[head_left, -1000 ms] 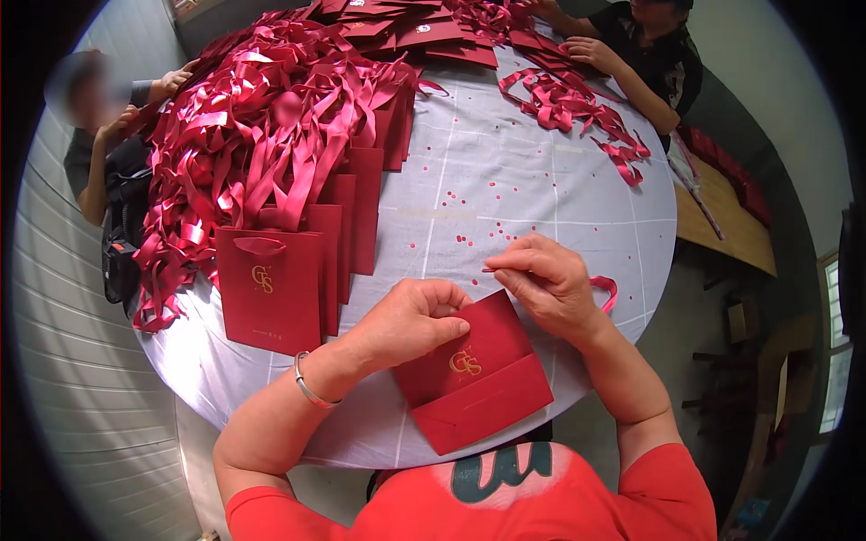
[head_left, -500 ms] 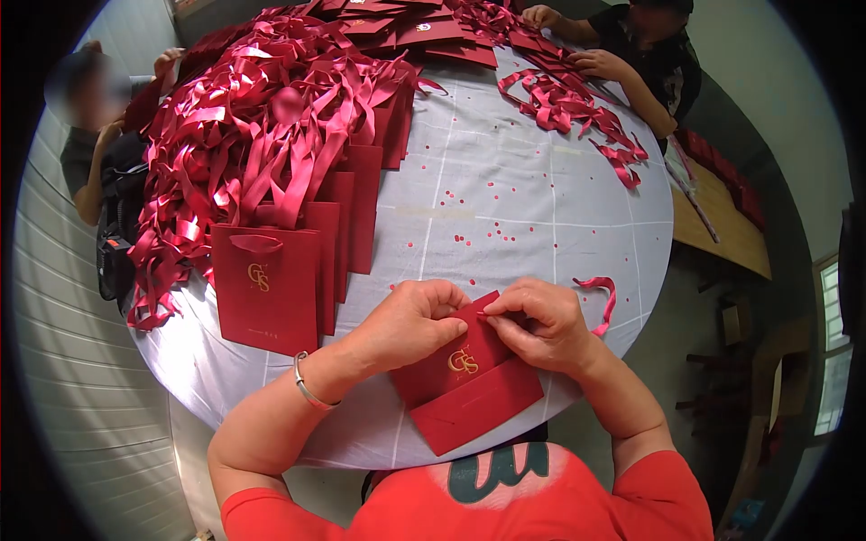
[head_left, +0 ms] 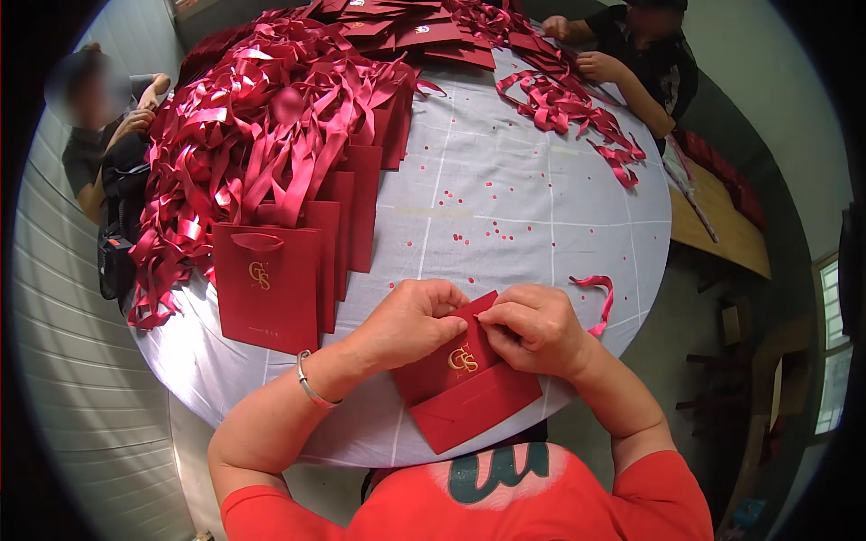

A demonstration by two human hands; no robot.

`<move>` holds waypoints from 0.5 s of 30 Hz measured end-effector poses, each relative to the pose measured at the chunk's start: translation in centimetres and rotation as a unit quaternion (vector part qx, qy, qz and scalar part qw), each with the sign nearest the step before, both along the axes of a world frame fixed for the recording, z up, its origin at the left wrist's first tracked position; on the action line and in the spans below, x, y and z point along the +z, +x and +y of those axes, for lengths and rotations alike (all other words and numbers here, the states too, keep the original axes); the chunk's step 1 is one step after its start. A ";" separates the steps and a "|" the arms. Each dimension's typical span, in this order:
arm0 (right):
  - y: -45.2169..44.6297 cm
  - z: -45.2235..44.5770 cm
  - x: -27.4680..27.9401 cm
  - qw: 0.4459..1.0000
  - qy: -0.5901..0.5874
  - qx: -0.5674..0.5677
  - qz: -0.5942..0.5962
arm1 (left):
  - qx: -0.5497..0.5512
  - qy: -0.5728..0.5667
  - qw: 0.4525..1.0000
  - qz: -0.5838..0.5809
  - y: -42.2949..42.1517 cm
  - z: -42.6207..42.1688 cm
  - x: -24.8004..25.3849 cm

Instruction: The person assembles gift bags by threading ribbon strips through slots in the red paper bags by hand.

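A flat red paper gift bag (head_left: pixel 474 401) with a gold monogram lies in front of me at the table's near edge, its bottom part folded over. My left hand (head_left: pixel 410 323) pinches the bag's top edge between thumb and fingers. At the same edge my right hand (head_left: pixel 539 326) is closed, fingertips pressed together against the bag's upper right part. What those fingertips pinch is too small to make out. Just right of that hand a loose red ribbon (head_left: pixel 607 302) lies curled on the cloth.
Red gift bags (head_left: pixel 268 288) with ribbon handles stand in a row at left, under a large heap of ribbons (head_left: pixel 262 117). More flat bags (head_left: pixel 433 34) lie at the back. Loose ribbons (head_left: pixel 564 104) and small red dots (head_left: pixel 496 225) are scattered on the white tablecloth (head_left: pixel 469 162). Two people sit across.
My right hand has shifted slightly left and its fingers have closed in more at the bag's top. The person at left has lowered a raised hand. My left hand stays put.
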State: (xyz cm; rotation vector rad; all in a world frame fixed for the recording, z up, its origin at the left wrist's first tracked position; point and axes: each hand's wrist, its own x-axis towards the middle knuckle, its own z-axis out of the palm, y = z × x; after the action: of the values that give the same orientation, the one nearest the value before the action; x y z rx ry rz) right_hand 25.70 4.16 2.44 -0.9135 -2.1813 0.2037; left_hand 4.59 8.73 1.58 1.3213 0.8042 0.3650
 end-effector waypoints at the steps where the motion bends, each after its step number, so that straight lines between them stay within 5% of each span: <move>1: 0.0 0.0 0.0 1.000 0.000 -0.002 -0.007 | 0.001 0.007 1.000 0.002 0.0 0.0 0.0; 11: -1.8 -0.8 1.3 0.983 -0.084 -0.084 -0.142 | 0.027 0.070 0.997 0.000 0.2 -0.2 -1.0; 15: -2.0 0.2 1.8 0.978 -0.182 -0.081 -0.062 | 0.035 0.100 0.994 -0.014 0.1 -0.2 -1.7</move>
State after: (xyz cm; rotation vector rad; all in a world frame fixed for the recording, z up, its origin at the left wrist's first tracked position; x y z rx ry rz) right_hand 23.68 4.32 4.24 -1.3338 -2.2092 0.4898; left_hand 4.72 8.50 -0.11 1.4722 0.8077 0.5300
